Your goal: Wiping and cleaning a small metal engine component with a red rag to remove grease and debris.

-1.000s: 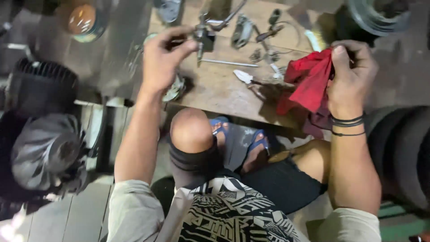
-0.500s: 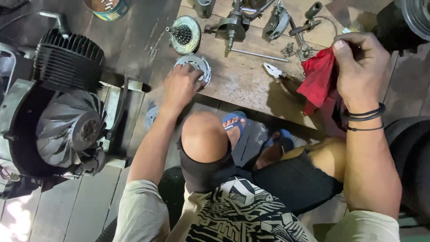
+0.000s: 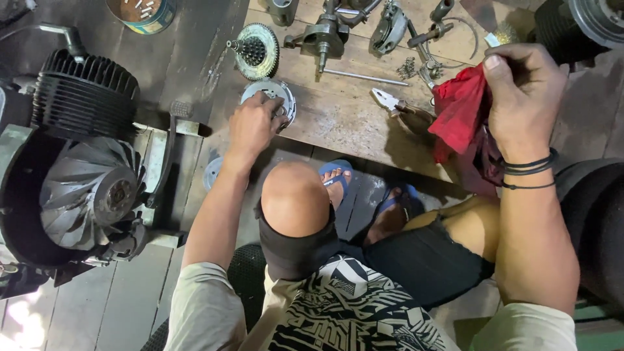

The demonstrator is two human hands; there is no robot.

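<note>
- Left hand (image 3: 252, 127): fingers curled down over a round grey metal plate (image 3: 281, 97), fingertips pressing its near edge; clasped on the plate, not spread flat.
- Round grey metal plate: lies flat at the near left corner of the wooden board (image 3: 344, 114), just below a toothed clutch gear (image 3: 255, 51).
- Right hand (image 3: 523, 101): closed on a red rag (image 3: 460, 110), thumb up against the fingers, cloth bunched and hanging below the fist; black bands on the wrist.
- Wooden board: worn, scratched, holds a crankshaft piece (image 3: 323, 34), a thin steel rod (image 3: 365, 77), a small spring (image 3: 407, 67) and other loose metal parts.
- Floor: dark planks; a finned engine with fan wheel (image 3: 84, 188) stands at the left, a tin of bolts (image 3: 143, 13) at the top.
- Person: seated, one knee raised, blue sandals on the feet.
</note>
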